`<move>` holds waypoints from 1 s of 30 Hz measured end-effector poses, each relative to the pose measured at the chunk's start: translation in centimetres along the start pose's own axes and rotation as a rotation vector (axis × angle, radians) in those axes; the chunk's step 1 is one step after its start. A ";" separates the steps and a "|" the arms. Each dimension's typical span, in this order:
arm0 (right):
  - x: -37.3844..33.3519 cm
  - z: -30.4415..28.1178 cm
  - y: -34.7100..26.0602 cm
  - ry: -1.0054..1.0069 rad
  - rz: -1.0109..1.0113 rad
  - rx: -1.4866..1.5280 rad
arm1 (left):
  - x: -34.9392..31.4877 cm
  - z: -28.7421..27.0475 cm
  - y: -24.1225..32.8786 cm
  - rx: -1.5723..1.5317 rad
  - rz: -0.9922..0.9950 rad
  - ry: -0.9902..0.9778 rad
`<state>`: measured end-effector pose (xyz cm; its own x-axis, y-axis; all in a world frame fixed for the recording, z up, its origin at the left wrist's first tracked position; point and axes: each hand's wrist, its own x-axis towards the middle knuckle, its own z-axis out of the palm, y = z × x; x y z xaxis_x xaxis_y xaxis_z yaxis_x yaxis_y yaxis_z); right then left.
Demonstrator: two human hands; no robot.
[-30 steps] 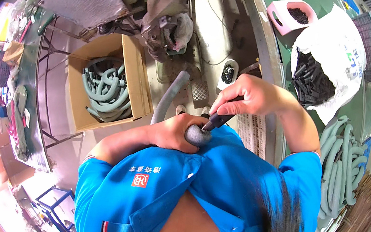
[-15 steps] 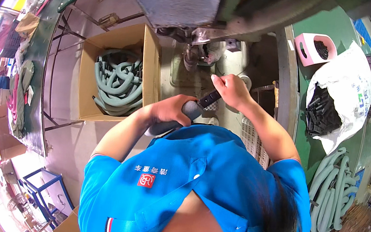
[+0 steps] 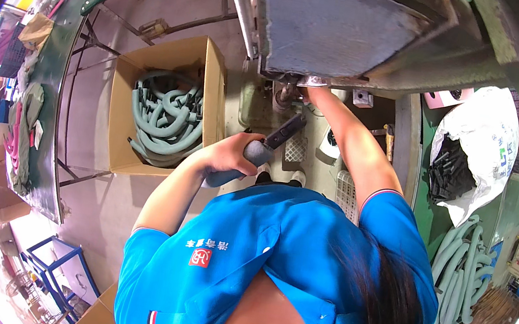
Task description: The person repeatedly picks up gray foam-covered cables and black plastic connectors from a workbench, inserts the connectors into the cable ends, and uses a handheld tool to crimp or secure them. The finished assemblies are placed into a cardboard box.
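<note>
At left, a cardboard box (image 3: 214,99) holds a heap of bent grey tubes (image 3: 162,120). Right of it, the left hand (image 3: 229,151) is wrapped around the grey tube (image 3: 258,153), in front of the blue shirt (image 3: 291,223). The tube's long axis slants from near left to far right; the black piece (image 3: 286,132) at its upper end points far right. Farther right, the right hand (image 3: 314,95) has left its place beside that piece and reached far, to the underside of the machine (image 3: 344,31). Its fingers are hidden, so I cannot tell whether they grip anything. The hands are now well apart, which leaves the left one alone supporting the tube. At far right sits a white sack (image 3: 491,141) of black pieces (image 3: 452,172).
</note>
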<state>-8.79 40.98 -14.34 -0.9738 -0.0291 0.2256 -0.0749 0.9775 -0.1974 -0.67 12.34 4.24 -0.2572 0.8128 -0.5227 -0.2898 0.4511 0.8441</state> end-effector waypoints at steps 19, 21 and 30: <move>-1.1 -9.6 -0.2 -0.282 0.559 1.414 | -1.7 0.5 -1.9 -0.115 0.104 0.021; -1.3 -10.1 0.5 -0.384 0.541 1.500 | -1.7 0.9 -1.6 -0.068 0.098 0.043; -2.2 -8.7 1.8 -0.502 0.520 1.737 | -1.9 2.5 -1.4 -0.068 0.048 0.033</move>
<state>-4.95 44.57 -6.88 -0.9078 -0.2038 -0.3667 0.4176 -0.3546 -0.8366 2.56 11.10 4.38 -0.3020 0.8199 -0.4864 -0.3385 0.3848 0.8587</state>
